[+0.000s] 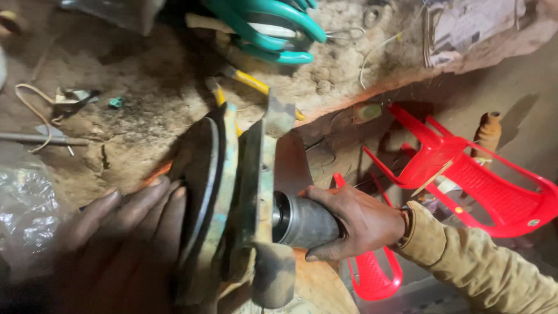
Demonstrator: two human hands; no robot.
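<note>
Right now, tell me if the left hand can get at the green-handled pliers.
Probably yes: the left hand rests flat on the metal disc, holding nothing, and only open dusty bench lies between it and the green-handled pliers.

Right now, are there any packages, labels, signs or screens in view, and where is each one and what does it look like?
Printed paper: top right on the dusty workbench, a crumpled sheet, pale with grey and reddish print, too blurred to tell more.
Clear plastic bag: left edge, crinkled and see-through, just above the left hand.
Small white sticker: on the rim of the red plastic chair at right, oval.
No signs or screens.
</note>
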